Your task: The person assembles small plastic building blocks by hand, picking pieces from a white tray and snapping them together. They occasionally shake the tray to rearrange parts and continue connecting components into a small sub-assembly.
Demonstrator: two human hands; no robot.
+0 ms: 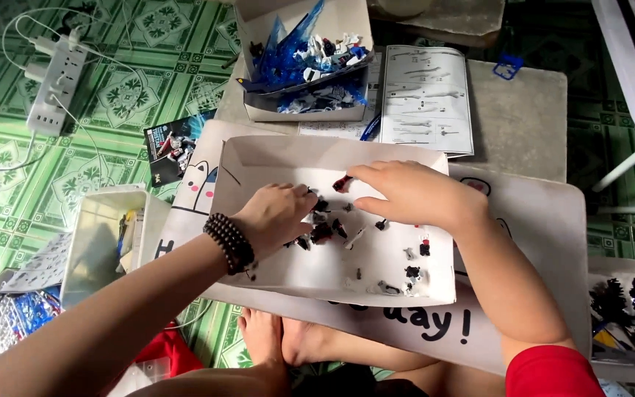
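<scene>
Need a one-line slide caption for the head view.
Both hands, left hand and right hand, sort small dark model parts in a shallow white box lid on a low table.

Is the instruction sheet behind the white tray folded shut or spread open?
Spread open: the instruction sheet lies flat on the low table, its printed diagrams facing up.

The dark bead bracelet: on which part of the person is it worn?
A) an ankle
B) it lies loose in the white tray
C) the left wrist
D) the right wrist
C: the dark bead bracelet circles the wrist just behind the left hand, which reaches into the white tray among the small dark parts; the right hand has a bare wrist.
</scene>
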